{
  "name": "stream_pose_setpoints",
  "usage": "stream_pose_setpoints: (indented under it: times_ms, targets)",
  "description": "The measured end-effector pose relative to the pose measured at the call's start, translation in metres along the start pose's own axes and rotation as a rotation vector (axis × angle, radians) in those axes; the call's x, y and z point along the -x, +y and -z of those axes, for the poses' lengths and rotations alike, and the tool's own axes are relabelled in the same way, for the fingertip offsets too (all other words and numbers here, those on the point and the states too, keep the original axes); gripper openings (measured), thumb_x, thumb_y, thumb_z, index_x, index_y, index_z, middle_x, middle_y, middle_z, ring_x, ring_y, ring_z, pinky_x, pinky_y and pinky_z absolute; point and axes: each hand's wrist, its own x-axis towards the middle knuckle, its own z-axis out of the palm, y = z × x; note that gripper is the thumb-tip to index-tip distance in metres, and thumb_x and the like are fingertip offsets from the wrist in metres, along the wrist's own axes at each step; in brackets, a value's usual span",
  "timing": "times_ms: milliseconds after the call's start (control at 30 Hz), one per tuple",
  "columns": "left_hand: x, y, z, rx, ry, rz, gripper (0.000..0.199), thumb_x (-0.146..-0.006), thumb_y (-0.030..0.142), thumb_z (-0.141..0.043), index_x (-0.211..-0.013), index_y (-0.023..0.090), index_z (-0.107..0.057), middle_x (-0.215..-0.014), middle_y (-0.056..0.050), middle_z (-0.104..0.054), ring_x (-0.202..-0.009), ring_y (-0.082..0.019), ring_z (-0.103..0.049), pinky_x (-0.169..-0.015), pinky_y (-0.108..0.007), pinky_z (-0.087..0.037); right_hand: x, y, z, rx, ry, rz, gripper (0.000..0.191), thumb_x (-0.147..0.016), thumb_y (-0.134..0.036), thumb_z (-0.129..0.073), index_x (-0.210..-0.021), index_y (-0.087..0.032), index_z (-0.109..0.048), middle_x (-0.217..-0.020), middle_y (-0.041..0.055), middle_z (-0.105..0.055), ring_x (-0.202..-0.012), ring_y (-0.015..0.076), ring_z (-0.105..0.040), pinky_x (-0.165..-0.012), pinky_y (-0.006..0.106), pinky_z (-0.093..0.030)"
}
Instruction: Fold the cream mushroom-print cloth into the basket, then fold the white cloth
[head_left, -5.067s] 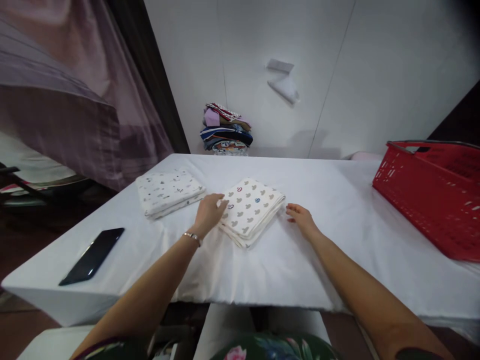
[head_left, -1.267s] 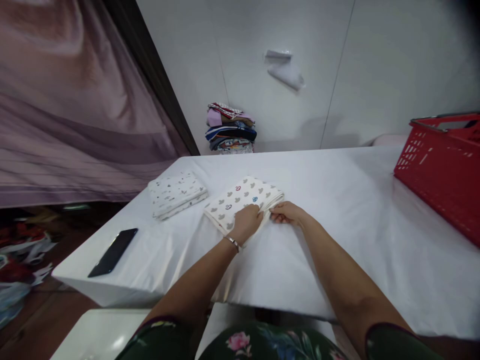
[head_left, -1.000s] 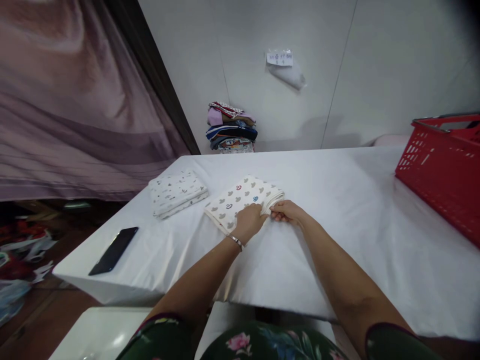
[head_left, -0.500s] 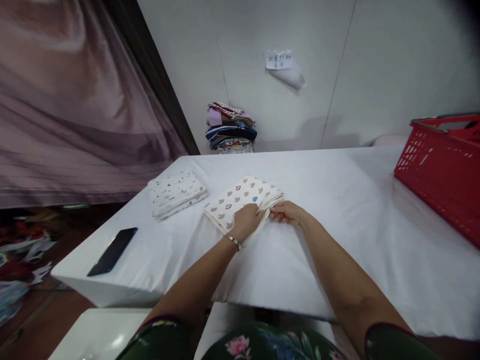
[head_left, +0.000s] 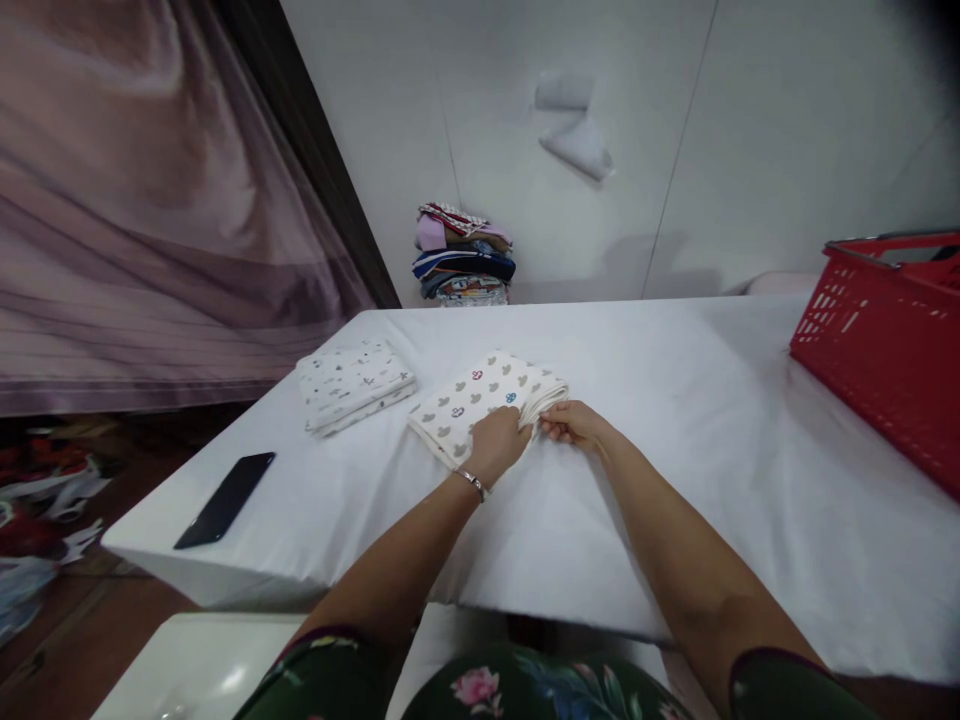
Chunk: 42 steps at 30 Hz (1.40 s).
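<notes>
By the near-left corner of the tabletop (head_left: 660, 370), a dark phone (head_left: 226, 500) lies near the left edge, where a sweep of the left forearm (head_left: 397, 557) might knock it off. Further in, between the near and far edges, lies the printed cloth (head_left: 465, 402), both hands at its near right side. The left hand (head_left: 495, 442) curls its fingers there; whether they pinch or only press cannot be told. The right hand (head_left: 568, 422) has its fingertips closed on the layered edge. Uneven pulling could make those thin layers slip or bunch. The cloth looks soft and matte, cream with grey motifs. Toward the left edge, a speckled cloth (head_left: 352, 385) makes a thick, squarish pad; at the right stands a rigid, perforated red basket (head_left: 892, 360); past the far edge, a stack of fabrics (head_left: 465, 262) rises in rounded folds
</notes>
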Motion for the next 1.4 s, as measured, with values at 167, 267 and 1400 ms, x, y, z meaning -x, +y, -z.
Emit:
stream_pose_setpoints:
  times_ms: [167,267,1400]
  targets:
    - [-0.001,-0.003,-0.002,-0.018,0.015,0.000,0.028,-0.088,0.041,-0.040,-0.094,0.019,-0.056,-0.096,-0.007,-0.064,-0.090,-0.020,-0.059,-0.073,-0.030,-0.043,-0.003,0.001,0.001,-0.076,0.061,0.013,0.009,-0.081,-0.013,-0.060,-0.072,-0.012,-0.058,-0.062,0.0027,-0.066,-0.040,0.0058,-0.054,-0.028,0.013,-0.026]
    - [0.001,-0.003,-0.005,-0.040,0.029,-0.040,0.027,-0.089,0.039,-0.040,-0.095,0.019,-0.055,-0.097,-0.007,-0.063,-0.091,-0.021,-0.059,-0.072,-0.031,-0.044,-0.005,0.000,0.003,-0.140,0.109,0.066,0.008,-0.084,-0.014,-0.056,-0.076,-0.013,-0.056,-0.067,0.0022,-0.067,-0.041,0.0038,-0.053,-0.030,0.011,-0.027]
    - [0.025,0.003,-0.025,-0.242,0.113,-0.266,0.021,-0.086,0.008,-0.035,-0.096,0.014,-0.052,-0.095,-0.011,-0.051,-0.089,-0.023,-0.047,-0.071,-0.034,-0.039,-0.006,-0.010,0.009,0.114,0.464,0.241,0.060,-0.072,-0.042,-0.063,-0.123,-0.014,-0.050,-0.101,0.0107,-0.064,-0.060,0.0145,-0.060,-0.040,0.022,-0.045]
